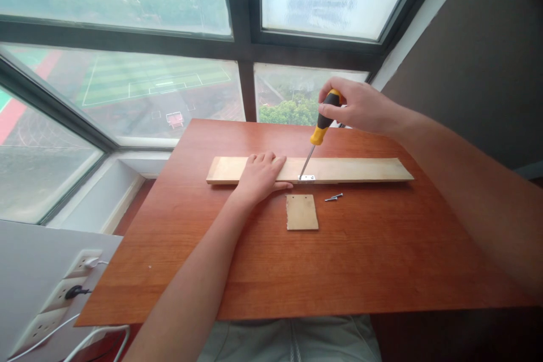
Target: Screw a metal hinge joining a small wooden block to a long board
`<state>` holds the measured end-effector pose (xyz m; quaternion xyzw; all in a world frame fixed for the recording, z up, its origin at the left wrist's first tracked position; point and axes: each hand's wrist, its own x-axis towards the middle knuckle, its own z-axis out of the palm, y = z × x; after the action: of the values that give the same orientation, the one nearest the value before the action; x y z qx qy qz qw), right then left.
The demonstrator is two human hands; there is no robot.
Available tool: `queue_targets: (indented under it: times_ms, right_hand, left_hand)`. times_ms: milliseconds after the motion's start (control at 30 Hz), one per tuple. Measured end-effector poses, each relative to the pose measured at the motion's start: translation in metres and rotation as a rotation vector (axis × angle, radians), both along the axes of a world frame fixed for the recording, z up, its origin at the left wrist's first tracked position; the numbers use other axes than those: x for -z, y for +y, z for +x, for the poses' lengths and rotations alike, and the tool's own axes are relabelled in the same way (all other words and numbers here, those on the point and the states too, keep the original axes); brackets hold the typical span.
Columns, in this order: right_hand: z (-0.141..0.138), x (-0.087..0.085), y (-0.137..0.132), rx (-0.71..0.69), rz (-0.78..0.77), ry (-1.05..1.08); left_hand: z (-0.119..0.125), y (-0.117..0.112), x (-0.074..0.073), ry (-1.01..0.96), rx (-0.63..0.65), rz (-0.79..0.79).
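A long pale wooden board point(356, 169) lies across the table. My left hand point(262, 176) presses on it left of its middle, fingers over the top and thumb along the near edge. In my right hand point(354, 103) is a yellow and black screwdriver point(326, 116), gripped by its handle and tilted. Its tip meets the left part of a small metal hinge or bracket point(307, 178) at the board's near edge; which of the two I cannot tell. Just in front lies a small square wooden piece point(302, 212) with two holes. Two screws point(334, 197) rest to its right.
The reddish-brown wooden table point(365, 271) stands against large windows with dark frames point(248, 39). At the lower left, wall sockets point(55, 297) hold plugs, and a white cable point(97, 331) runs by the table's corner. A dark wall point(475, 62) rises on the right.
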<state>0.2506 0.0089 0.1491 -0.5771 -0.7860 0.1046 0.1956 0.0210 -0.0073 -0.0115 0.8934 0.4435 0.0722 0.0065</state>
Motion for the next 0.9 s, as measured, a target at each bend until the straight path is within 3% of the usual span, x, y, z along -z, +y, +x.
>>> queue_targets:
  times_ms: [267, 500, 700, 900]
  right_hand:
    - [-0.009, -0.004, -0.006, -0.058, 0.097, -0.087]
    - [-0.008, -0.008, -0.006, -0.139, -0.004, -0.041]
    - [-0.012, -0.006, -0.006, -0.074, 0.109, -0.096]
    - [-0.013, -0.009, -0.009, -0.092, 0.049, -0.075]
  left_hand:
    - [0.000, -0.001, -0.001, 0.009, -0.005, 0.012]
    - [0.000, 0.000, -0.001, 0.009, 0.003, 0.014]
    - [0.000, 0.000, 0.000, 0.004, 0.005, 0.018]
    - [0.000, 0.001, 0.001, 0.006, 0.002, 0.019]
